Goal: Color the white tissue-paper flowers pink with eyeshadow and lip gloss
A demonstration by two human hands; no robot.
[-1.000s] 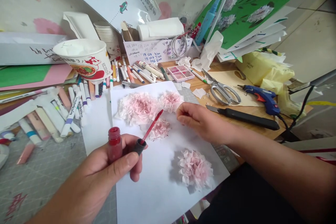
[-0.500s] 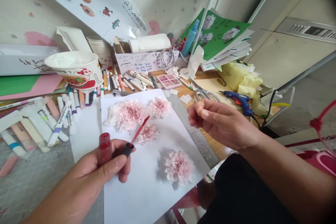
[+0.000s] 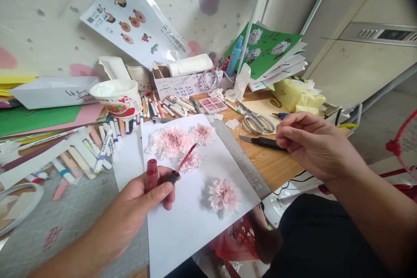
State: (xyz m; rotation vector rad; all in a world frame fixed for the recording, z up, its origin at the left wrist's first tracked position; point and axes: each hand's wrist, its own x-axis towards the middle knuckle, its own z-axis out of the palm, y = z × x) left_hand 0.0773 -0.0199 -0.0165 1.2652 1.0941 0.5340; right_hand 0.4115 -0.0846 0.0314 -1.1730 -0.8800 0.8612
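My left hand [image 3: 143, 200] is closed round a small open tube of red lip gloss [image 3: 151, 173] and also grips the black cap of its applicator wand [image 3: 186, 157]. The wand's red tip points up and right, over a small paper flower with dark red edges [image 3: 190, 163]. Beyond it lie a large pink-and-white paper flower [image 3: 171, 141] and a smaller pink one [image 3: 202, 134]. Another paper flower [image 3: 224, 195] sits apart, lower on the white sheet [image 3: 182, 234]. My right hand [image 3: 314, 145] hovers at the right with fingers pinched together; whatever they hold is hidden.
A black craft knife [image 3: 263, 141] and scissors [image 3: 256, 119] lie near my right hand. A metal ruler [image 3: 241, 158] runs beside the sheet. Many markers [image 3: 104, 147] crowd the left, near a paper bowl [image 3: 115, 100]. A pink palette [image 3: 213, 105] stands behind the flowers.
The view has shifted left. My right hand has moved right, away from the flowers, uncovering the craft knife. My left hand still holds the tube and wand.
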